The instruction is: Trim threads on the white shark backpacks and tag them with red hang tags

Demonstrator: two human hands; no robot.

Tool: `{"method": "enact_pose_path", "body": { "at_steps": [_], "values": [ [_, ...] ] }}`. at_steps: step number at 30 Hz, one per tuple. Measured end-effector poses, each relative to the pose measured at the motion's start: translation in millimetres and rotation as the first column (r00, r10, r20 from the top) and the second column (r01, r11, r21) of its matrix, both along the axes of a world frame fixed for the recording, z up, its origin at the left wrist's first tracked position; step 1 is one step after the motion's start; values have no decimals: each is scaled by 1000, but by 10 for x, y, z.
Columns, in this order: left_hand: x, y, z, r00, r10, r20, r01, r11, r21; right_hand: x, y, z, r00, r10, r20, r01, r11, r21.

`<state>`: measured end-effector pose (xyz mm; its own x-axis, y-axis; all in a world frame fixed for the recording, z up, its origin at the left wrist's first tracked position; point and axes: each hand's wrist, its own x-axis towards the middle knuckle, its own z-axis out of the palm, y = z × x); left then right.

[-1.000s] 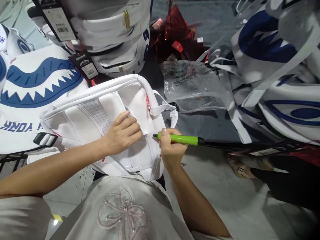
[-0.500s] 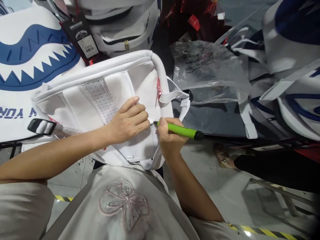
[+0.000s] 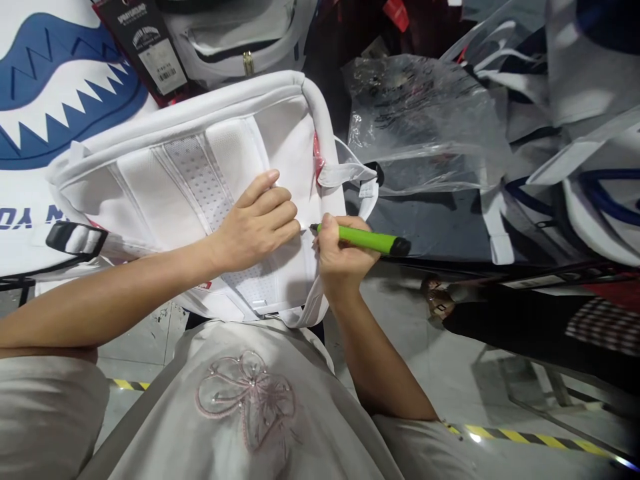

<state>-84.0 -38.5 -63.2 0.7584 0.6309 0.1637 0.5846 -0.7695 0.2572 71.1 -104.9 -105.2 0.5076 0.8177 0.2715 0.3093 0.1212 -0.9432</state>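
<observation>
A white backpack (image 3: 145,177) lies with its padded back panel and straps facing up, at the table's edge in front of my body. My left hand (image 3: 257,223) is on the panel, its fingers curled and closed on the white fabric. Between the thumb and fingers of my right hand (image 3: 345,263) is a thick green pen (image 3: 367,239) with black ends. Its thin dark tip points left, close to my left fingers and the fabric. I cannot tell whether the tip touches.
A clear plastic bag (image 3: 425,120) lies on the dark table (image 3: 430,223) at the right. More white-and-blue backpacks (image 3: 595,207) are beyond it, and another (image 3: 65,87) is at the left. A black hang tag (image 3: 145,50) lies behind. Someone's foot (image 3: 439,299) shows at lower right.
The view has shifted slightly, so the backpack and both hands appear a little higher. The pen stays beside my left fingers in the same grip.
</observation>
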Motion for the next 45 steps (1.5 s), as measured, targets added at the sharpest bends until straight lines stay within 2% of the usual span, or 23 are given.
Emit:
{"method": "enact_pose_path", "body": {
  "at_steps": [5,10,13,15,17,20,23,25,27,31,33,34,36,39,40,42,44,45],
  "values": [
    [5,12,-7,1000,7,3,-7,1000,-11,35,17,-9,996,45,-79,-46,999,-11],
    [-2,-5,-59,999,26,-20,-26,999,-32,46,8,-22,995,42,-89,-48,997,-62],
    [10,-22,-4,998,17,-54,-18,1000,-8,49,13,-20,995,55,-78,-60,996,-67],
    [44,23,137,994,-12,-104,15,1000,23,67,29,-21,995,66,-79,-70,996,-52],
    [97,145,348,973,-71,-221,87,994,62,106,44,-27,992,84,-95,-89,995,-50],
    [167,393,673,878,-115,-465,197,971,132,174,31,-39,982,126,-141,-138,988,-76],
    [169,481,910,827,-155,-540,265,955,131,168,-27,-16,982,149,-114,-144,988,50],
    [129,361,1059,847,-179,-500,271,956,117,97,-77,62,987,159,27,-162,966,204],
    [66,100,1251,882,-135,-452,225,963,151,6,-146,230,969,117,217,-189,918,348],
    [-79,-566,1718,953,41,-299,47,958,282,-41,-319,780,895,-45,443,-250,772,584],
    [-157,-787,1815,975,116,-187,-54,950,307,14,-341,982,856,-13,516,-360,703,614],
    [-205,-845,1786,978,150,-142,-103,949,297,42,-324,1015,830,29,557,-427,675,602],
    [-318,-850,1574,971,211,-112,-184,959,214,76,-242,928,767,112,632,-545,633,550],
    [-504,-635,1093,965,242,-105,-233,969,86,47,-69,564,701,169,693,-625,615,482],
    [-555,-535,961,972,221,-78,-212,972,100,23,-24,444,695,175,697,-629,618,472],
    [-617,-345,796,989,145,-3,-141,965,221,-35,3,280,702,167,693,-611,641,465],
    [-610,-178,741,996,88,2,-84,943,323,-96,-60,230,703,152,695,-596,660,458],
    [-584,-97,733,996,84,-39,-68,946,316,-124,-115,236,705,160,691,-590,672,447]
  ]
}}
